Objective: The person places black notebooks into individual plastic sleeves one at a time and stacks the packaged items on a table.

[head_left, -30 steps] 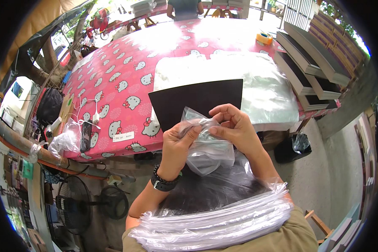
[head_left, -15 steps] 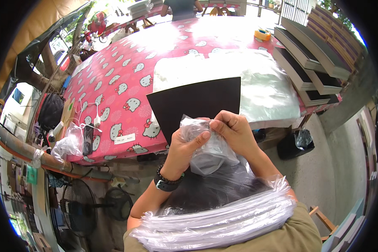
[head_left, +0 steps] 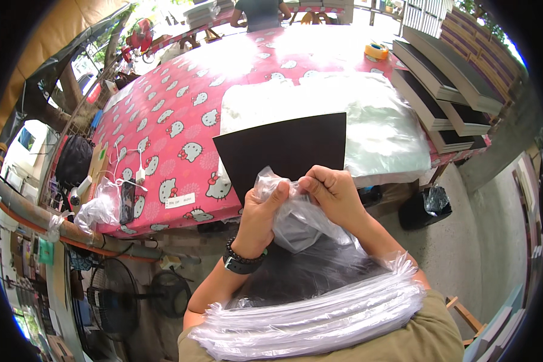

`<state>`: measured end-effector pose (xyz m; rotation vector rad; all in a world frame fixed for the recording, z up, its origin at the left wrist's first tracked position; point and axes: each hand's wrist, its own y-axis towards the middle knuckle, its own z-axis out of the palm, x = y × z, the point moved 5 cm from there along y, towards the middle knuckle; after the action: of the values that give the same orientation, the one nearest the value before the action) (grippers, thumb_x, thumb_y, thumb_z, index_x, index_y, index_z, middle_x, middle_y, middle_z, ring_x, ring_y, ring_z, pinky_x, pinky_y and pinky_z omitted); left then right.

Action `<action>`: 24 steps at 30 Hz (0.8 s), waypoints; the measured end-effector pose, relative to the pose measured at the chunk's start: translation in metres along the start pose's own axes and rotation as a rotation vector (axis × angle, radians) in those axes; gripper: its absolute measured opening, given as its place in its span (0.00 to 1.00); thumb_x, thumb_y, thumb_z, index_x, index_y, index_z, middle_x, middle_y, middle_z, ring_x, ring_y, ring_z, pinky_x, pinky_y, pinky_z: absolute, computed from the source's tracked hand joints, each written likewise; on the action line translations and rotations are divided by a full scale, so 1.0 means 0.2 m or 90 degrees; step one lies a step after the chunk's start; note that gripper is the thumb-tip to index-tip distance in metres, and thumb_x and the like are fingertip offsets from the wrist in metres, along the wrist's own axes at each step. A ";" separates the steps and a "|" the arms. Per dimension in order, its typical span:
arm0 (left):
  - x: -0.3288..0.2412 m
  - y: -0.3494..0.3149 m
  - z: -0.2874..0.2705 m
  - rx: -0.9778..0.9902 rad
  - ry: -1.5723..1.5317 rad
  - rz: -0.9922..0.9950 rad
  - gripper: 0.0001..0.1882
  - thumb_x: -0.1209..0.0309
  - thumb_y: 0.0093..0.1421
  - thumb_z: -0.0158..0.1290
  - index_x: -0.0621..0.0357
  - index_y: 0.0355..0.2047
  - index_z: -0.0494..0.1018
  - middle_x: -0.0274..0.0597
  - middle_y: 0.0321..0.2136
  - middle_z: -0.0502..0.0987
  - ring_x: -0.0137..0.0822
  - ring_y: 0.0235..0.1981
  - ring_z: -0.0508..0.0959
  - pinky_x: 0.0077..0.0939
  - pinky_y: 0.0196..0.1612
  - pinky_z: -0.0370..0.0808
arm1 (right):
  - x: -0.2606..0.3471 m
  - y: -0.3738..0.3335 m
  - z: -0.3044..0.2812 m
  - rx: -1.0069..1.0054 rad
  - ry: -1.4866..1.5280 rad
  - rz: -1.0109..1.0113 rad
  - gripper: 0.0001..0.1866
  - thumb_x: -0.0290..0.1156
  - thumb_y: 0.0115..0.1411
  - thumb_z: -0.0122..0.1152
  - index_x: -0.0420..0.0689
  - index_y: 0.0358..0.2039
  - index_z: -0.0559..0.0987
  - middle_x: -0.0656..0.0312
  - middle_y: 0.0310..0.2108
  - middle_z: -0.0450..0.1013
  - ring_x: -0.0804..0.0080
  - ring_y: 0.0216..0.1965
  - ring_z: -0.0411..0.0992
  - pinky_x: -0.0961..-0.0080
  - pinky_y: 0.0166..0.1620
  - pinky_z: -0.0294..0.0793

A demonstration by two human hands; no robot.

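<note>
My left hand (head_left: 260, 218) grips the bunched edge of a clear plastic bag (head_left: 298, 226), its thumb pressed on the film. Opposite it, my right hand (head_left: 333, 194) pinches the same film between thumb and fingers. The bag hangs crumpled between both hands. Behind them a black rectangular board (head_left: 283, 148) lies at the table's near edge, partly hidden by my hands. A thick stack of clear plastic bags (head_left: 320, 326) rests against my front, below my wrists. Dark material shows through the film above that stack's pale edges.
A pink patterned cloth (head_left: 163, 127) covers the table. Clear plastic sheets (head_left: 386, 133) lie beyond the board. Stacked black-topped boards (head_left: 440, 96) stand at right, near a tape roll (head_left: 377, 50). A black bin (head_left: 425, 208) is on the floor. A person (head_left: 260, 15) is at the far side.
My left thumb has shifted up and inward on the film. My right fingers have curled in closer, and the bag's bunched part has changed shape between my hands.
</note>
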<state>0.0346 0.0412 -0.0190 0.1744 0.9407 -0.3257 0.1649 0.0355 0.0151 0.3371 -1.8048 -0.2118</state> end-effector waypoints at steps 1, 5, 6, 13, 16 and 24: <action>0.01 0.00 0.00 0.005 -0.036 -0.014 0.13 0.62 0.54 0.51 0.61 0.26 0.69 0.33 0.23 0.71 0.23 0.27 0.71 0.17 0.32 0.68 | 0.01 0.00 0.00 -0.010 -0.009 -0.011 0.12 0.32 0.55 0.53 0.37 0.20 0.71 0.66 0.11 0.62 0.86 0.15 0.57 0.85 0.19 0.59; -0.04 -0.04 0.07 0.187 -0.033 0.028 0.17 0.58 0.57 0.46 0.60 0.24 0.69 0.33 0.22 0.71 0.24 0.25 0.71 0.16 0.30 0.67 | -0.02 0.02 -0.04 -0.031 0.069 0.014 0.09 0.32 0.54 0.55 0.39 0.23 0.72 0.64 0.17 0.65 0.84 0.20 0.60 0.85 0.23 0.61; -0.06 -0.04 0.06 0.182 0.010 0.060 0.17 0.57 0.57 0.45 0.60 0.24 0.68 0.33 0.22 0.71 0.23 0.25 0.70 0.16 0.29 0.67 | -0.03 0.02 -0.03 0.021 0.148 -0.016 0.09 0.32 0.54 0.55 0.39 0.23 0.73 0.64 0.19 0.66 0.83 0.21 0.61 0.85 0.25 0.62; -0.13 0.01 -0.33 -0.079 0.522 0.048 0.14 0.65 0.59 0.42 0.64 0.33 0.70 0.32 0.23 0.68 0.25 0.26 0.66 0.21 0.29 0.62 | 0.00 -0.10 -0.23 0.190 0.857 -0.146 0.16 0.39 0.61 0.41 0.42 0.42 0.68 0.65 0.17 0.59 0.72 0.21 0.60 0.74 0.22 0.62; -0.22 -0.15 -0.87 -0.231 0.887 0.441 0.12 0.77 0.48 0.39 0.70 0.30 0.70 0.52 0.29 0.72 0.38 0.35 0.70 0.24 0.39 0.66 | -0.07 -0.08 -0.60 -0.037 1.041 -0.152 0.12 0.39 0.60 0.44 0.43 0.31 0.69 0.71 0.13 0.51 0.83 0.14 0.50 0.88 0.15 0.51; -0.86 -0.80 -0.93 -0.882 1.139 0.740 0.12 0.68 0.53 0.44 0.64 0.33 0.70 0.54 0.30 0.71 0.51 0.26 0.70 0.41 0.33 0.68 | -0.05 -0.04 -1.11 -0.402 0.302 -0.203 0.07 0.33 0.56 0.49 0.46 0.24 0.70 0.68 0.19 0.65 0.84 0.17 0.62 0.87 0.20 0.62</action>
<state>-0.2576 -0.0220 0.0120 -0.3898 2.3080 1.8898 0.3833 0.0381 0.0594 0.1952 -1.1349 -0.8310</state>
